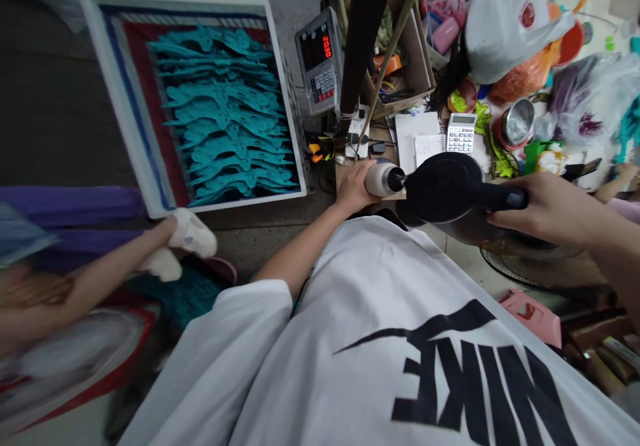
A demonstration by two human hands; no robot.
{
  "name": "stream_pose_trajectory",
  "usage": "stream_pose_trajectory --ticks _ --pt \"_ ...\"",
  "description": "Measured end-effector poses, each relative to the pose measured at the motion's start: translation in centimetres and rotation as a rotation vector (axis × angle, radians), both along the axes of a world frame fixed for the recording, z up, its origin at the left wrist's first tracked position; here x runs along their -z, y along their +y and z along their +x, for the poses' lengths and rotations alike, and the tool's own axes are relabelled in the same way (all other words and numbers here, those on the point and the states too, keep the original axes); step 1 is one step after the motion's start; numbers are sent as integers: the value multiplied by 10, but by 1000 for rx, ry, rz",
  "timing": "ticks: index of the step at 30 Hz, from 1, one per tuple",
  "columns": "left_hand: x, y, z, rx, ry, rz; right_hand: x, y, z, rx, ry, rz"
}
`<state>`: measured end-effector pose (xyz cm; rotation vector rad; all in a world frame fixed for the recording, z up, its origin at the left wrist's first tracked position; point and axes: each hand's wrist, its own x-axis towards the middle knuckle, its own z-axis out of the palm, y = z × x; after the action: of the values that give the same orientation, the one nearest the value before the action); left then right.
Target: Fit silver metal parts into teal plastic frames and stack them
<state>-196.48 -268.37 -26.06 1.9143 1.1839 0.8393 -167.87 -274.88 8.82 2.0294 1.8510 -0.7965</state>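
Observation:
My left hand point(356, 187) is wrapped round a pale bottle point(379, 179) whose open dark mouth points right. From the right, my right hand point(547, 209) grips the black handle of a dark kettle point(443, 189). The kettle is tilted, its spout at the bottle's mouth, and a thin clear stream shows between them. My right fingers are closed round the handle.
A white crate point(277, 39) of teal pieces stands upper left, beside a scale point(320, 63) with red digits. A calculator point(461, 133), papers, plastic bags and a cardboard box lie on the table. Another person's arm point(110, 266) is at left; a fan point(520, 266) stands below the kettle.

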Motion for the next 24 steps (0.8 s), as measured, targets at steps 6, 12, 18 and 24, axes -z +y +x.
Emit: stream_pose_trajectory --ticks 6,12,18,24 --pt "2 1 -5 23 2 -18 -12 5 -21 93 -106 -53" --pt "3 4 -8 18 -12 -22 -28 16 -53 141 -218 -111" --pt "-1 8 -10 23 -9 -20 -27 18 -56 125 -253 -123" --pt "-4 8 -15 34 38 -36 -28 22 -63 103 -277 -135"
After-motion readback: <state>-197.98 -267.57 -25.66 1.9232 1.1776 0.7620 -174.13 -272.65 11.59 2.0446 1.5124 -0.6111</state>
